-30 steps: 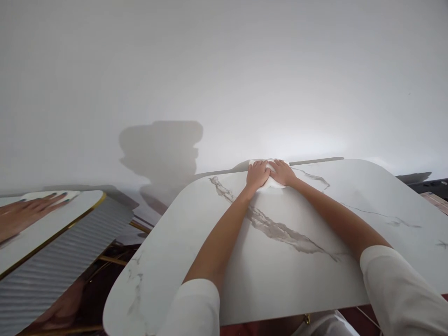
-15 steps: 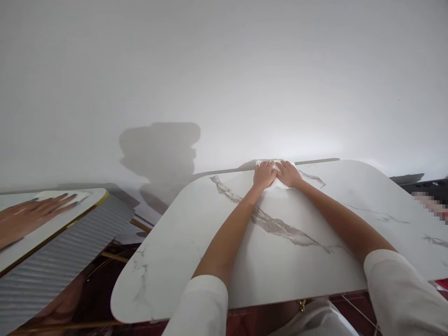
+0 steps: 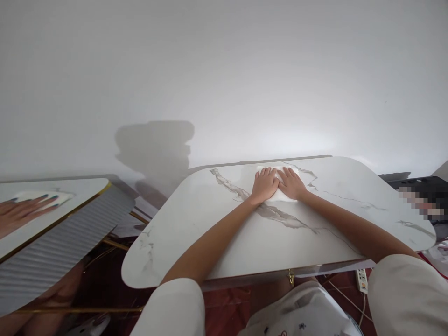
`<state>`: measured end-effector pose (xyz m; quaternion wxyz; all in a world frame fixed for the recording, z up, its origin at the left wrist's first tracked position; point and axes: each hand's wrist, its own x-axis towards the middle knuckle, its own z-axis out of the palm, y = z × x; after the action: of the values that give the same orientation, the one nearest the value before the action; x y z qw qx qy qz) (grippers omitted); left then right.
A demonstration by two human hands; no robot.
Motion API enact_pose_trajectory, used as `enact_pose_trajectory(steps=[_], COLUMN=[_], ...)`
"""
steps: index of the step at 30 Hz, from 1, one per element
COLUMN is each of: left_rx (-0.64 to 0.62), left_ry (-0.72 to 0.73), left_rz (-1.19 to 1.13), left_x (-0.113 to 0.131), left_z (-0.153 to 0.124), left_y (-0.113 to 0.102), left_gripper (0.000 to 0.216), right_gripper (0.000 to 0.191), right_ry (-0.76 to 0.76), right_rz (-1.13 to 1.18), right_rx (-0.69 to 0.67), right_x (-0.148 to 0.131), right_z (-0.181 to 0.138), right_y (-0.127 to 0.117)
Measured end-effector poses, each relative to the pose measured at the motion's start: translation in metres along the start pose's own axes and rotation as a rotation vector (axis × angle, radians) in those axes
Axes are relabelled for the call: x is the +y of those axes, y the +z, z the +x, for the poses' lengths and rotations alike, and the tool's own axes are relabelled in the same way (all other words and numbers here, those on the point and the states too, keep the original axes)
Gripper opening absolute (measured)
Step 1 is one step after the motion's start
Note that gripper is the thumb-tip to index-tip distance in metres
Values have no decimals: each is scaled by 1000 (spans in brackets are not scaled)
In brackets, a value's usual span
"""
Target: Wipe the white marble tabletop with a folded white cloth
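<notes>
Left hand (image 3: 265,186) and right hand (image 3: 294,187) together on a white cloth (image 3: 278,197), at twelve o'clock on the table (image 3: 189,224).
Down by the floor at five o'clock from the table's middle I can see a power strip (image 3: 362,281); over at nine, someone else's hand (image 3: 24,212) rests on a cloth on a second table (image 3: 10,238). Here, both palms are down, fingers loosely spread, thumbs meeting, and the cloth lies under them just short of the far edge. Grey veins cross the white top; beyond stands a pale wall (image 3: 245,70), a shadow (image 3: 154,144) on it at ten.
</notes>
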<state>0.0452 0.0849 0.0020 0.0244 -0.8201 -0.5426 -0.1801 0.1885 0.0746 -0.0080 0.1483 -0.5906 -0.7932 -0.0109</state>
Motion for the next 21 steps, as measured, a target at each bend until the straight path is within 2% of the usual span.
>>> enact_pose_trajectory(steps=[14,21], left_rx=[-80,-6], left_ry=[24,76], left_rz=[-28,-8], left_x=[32,39], left_z=[-72,-118], left_y=[-24,-28], left_gripper=[49,50], right_gripper=[55,54], right_ry=[-28,-50], right_rz=[-47,-62], right_rx=[61,102], right_x=[-25,-44], right_z=[-82,-129], right_y=[-13,-15])
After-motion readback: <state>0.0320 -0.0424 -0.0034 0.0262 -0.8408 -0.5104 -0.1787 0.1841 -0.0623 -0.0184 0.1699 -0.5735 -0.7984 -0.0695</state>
